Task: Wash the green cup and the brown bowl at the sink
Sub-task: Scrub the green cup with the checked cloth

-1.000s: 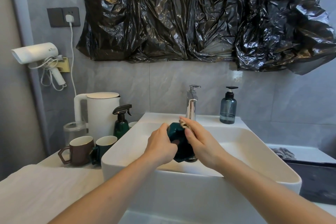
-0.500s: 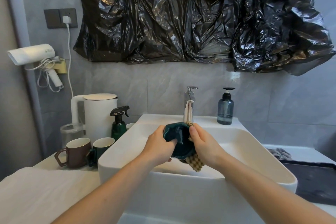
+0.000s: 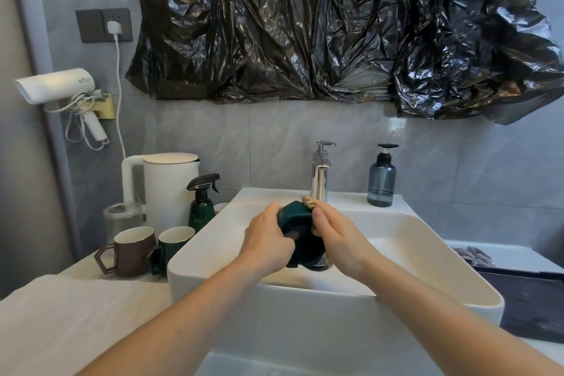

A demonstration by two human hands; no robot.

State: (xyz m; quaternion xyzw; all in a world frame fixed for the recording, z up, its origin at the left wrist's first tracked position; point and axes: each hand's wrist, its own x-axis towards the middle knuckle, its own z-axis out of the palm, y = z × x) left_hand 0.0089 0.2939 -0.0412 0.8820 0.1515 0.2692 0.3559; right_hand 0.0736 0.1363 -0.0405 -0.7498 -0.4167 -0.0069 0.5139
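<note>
Green cup (image 3: 300, 233) held over the sink (image 3: 427, 256) basin, tipped on its side, just near of the tap (image 3: 319, 174). Left hand (image 3: 267, 243) grips the cup's left side, fingers curled round it. Right hand (image 3: 334, 233) curled against the cup's right side, pressing a tan sponge (image 3: 309, 202) to it; only the sponge's far end shows above the fingers. Blue soap bottle (image 3: 382, 177) stands on the sink's far rim, right of the tap. On the bench (image 3: 91, 308) left of the sink: brown mug (image 3: 129, 250), a second green mug (image 3: 172, 243) touching it, dark spray bottle (image 3: 203, 203), white kettle (image 3: 166, 186), clear jar (image 3: 122, 218). Hairdryer (image 3: 58, 90) hangs on the left wall; black plastic sheet (image 3: 320, 24) covers the far wall above.
</note>
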